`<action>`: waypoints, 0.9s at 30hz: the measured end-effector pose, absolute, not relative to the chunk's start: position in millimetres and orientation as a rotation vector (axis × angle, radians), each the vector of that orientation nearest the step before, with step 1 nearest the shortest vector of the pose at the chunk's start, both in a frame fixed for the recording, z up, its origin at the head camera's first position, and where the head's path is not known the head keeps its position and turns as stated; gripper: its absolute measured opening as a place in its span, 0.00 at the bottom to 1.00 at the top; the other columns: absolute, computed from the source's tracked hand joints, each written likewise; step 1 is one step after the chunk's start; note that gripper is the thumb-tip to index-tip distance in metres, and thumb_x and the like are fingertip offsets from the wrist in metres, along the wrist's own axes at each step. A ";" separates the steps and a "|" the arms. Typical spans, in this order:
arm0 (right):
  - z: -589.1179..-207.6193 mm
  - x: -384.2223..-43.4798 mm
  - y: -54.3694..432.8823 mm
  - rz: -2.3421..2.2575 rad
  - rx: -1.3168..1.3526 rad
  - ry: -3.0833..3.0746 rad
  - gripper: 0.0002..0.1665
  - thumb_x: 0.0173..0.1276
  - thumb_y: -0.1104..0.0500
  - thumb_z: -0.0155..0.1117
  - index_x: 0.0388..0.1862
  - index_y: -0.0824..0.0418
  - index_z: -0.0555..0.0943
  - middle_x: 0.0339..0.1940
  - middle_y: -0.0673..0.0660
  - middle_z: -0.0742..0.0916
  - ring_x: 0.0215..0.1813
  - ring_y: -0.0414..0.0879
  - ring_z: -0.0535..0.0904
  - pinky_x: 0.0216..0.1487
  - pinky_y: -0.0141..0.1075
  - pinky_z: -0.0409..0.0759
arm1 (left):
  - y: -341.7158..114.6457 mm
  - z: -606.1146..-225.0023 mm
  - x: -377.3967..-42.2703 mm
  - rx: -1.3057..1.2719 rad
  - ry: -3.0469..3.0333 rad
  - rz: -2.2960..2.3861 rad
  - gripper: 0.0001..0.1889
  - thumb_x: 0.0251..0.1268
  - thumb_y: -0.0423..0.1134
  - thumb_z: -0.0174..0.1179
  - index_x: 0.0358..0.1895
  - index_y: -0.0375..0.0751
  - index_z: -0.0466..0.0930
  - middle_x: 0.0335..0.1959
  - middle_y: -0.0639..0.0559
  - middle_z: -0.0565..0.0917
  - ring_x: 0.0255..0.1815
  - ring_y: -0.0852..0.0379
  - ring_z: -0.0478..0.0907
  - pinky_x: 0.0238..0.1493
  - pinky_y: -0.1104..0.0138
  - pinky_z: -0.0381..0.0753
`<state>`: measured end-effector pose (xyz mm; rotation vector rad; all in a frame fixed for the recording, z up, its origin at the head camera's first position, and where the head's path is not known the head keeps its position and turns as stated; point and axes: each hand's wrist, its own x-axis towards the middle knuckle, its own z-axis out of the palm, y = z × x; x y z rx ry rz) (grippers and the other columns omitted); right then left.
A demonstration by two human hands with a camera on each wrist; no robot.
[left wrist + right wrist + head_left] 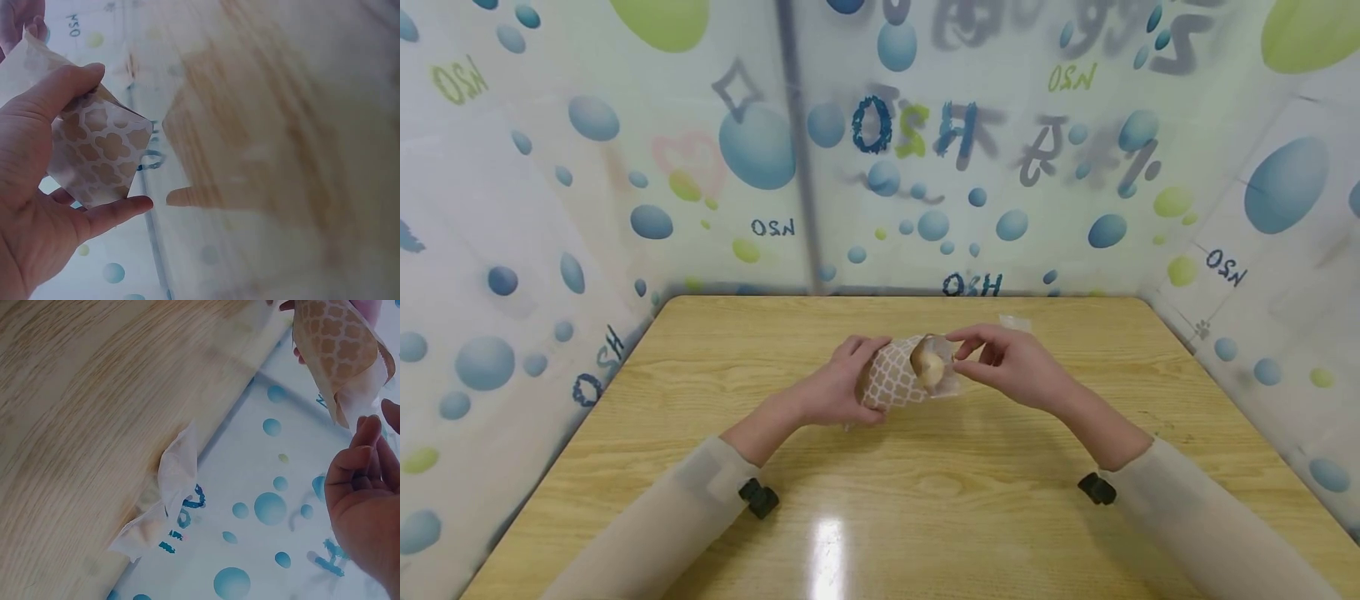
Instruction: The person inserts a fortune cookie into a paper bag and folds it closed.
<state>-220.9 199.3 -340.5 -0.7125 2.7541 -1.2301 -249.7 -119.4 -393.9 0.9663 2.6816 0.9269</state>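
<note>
A tan paper bag (895, 375) with a white lattice pattern lies on its side above the table, its mouth towards the right. My left hand (844, 379) grips the bag's closed end between thumb and fingers, also plain in the left wrist view. Inside the mouth a pale, rounded thing (931, 368) shows; its kind is unclear. My right hand (1011, 362) has bent fingers at the bag's translucent edge (949, 385). Thumb and forefinger tips stand apart in the head view. Whether they pinch the film is unclear.
The wooden table (970, 500) reaches a patterned wall sheet (880, 200) at its back edge. A translucent wrapper (1015, 322) lies behind my right hand; in the right wrist view this crumpled wrapper (178, 465) lies by the table edge.
</note>
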 end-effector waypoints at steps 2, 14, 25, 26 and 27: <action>-340.3 -220.2 202.3 -1.246 -0.697 2.753 0.24 0.79 0.55 0.73 0.70 0.57 0.85 0.50 0.56 0.90 0.37 0.47 0.81 0.35 0.36 0.81 | -119.9 -394.4 -250.1 0.962 2.679 0.935 0.62 0.55 0.42 0.84 0.89 0.45 0.51 0.80 0.36 0.62 0.77 0.38 0.66 0.77 0.41 0.76; -342.6 -217.4 201.2 -1.263 -0.698 2.732 0.24 0.76 0.54 0.76 0.68 0.56 0.86 0.50 0.56 0.89 0.36 0.46 0.81 0.35 0.35 0.81 | -121.8 -395.3 -248.9 0.948 2.669 0.959 0.62 0.55 0.42 0.84 0.89 0.44 0.51 0.80 0.35 0.62 0.76 0.38 0.68 0.77 0.41 0.76; -347.5 -219.1 193.7 -1.214 -0.761 2.769 0.21 0.75 0.57 0.76 0.65 0.57 0.88 0.46 0.54 0.88 0.31 0.44 0.78 0.33 0.33 0.79 | -120.9 -394.7 -246.8 0.958 2.679 0.940 0.62 0.55 0.43 0.85 0.89 0.45 0.51 0.81 0.35 0.61 0.76 0.38 0.68 0.76 0.41 0.77; -347.6 -219.6 194.7 -1.211 -0.763 2.773 0.21 0.76 0.57 0.76 0.65 0.57 0.88 0.45 0.54 0.88 0.31 0.44 0.78 0.32 0.33 0.79 | -120.9 -394.3 -246.8 0.958 2.678 0.942 0.62 0.55 0.43 0.85 0.89 0.45 0.50 0.81 0.35 0.61 0.76 0.38 0.68 0.76 0.41 0.77; -347.5 -220.2 196.4 -1.214 -0.760 2.775 0.21 0.76 0.57 0.76 0.66 0.57 0.88 0.45 0.54 0.89 0.31 0.44 0.78 0.32 0.34 0.79 | -120.9 -393.8 -246.9 0.958 2.677 0.942 0.63 0.55 0.43 0.85 0.89 0.45 0.50 0.81 0.35 0.61 0.76 0.38 0.68 0.76 0.41 0.77</action>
